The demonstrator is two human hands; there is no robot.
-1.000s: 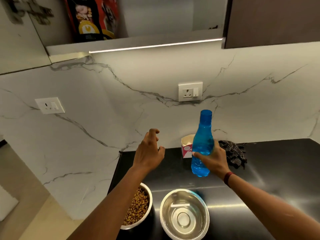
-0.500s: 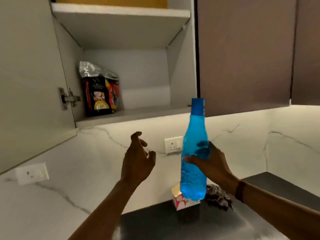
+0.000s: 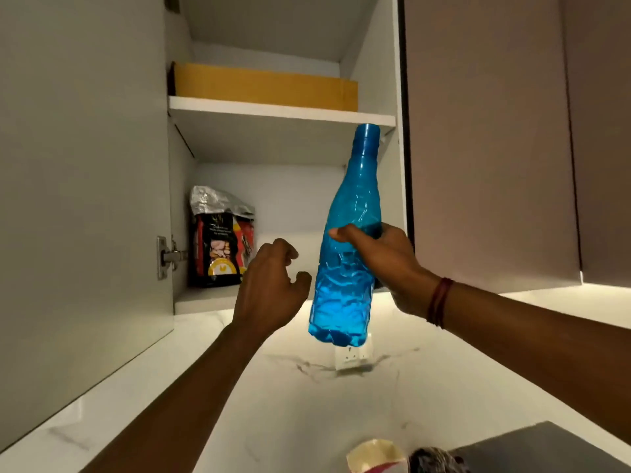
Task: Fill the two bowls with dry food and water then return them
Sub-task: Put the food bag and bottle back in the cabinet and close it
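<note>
My right hand (image 3: 386, 268) grips a blue plastic water bottle (image 3: 345, 278) around its middle and holds it upright, cap on, in front of the open wall cupboard. My left hand (image 3: 269, 288) hovers just left of the bottle with its fingers loosely curled and holds nothing. A black and red bag of dry food (image 3: 220, 244) stands on the cupboard's lower shelf (image 3: 201, 298), behind my left hand. The two bowls are out of view.
The cupboard door (image 3: 82, 199) stands open at the left, its hinge showing. A yellow cardboard box (image 3: 266, 87) lies on the upper shelf. A closed brown cupboard (image 3: 485, 131) is at the right. A wall socket (image 3: 351, 356), a small carton (image 3: 375, 459) and a dark cloth (image 3: 433, 464) sit below.
My view has tilted up from the counter and bowls to the open cupboard. My right hand has lifted the blue bottle higher, and my left hand has risen beside it.
</note>
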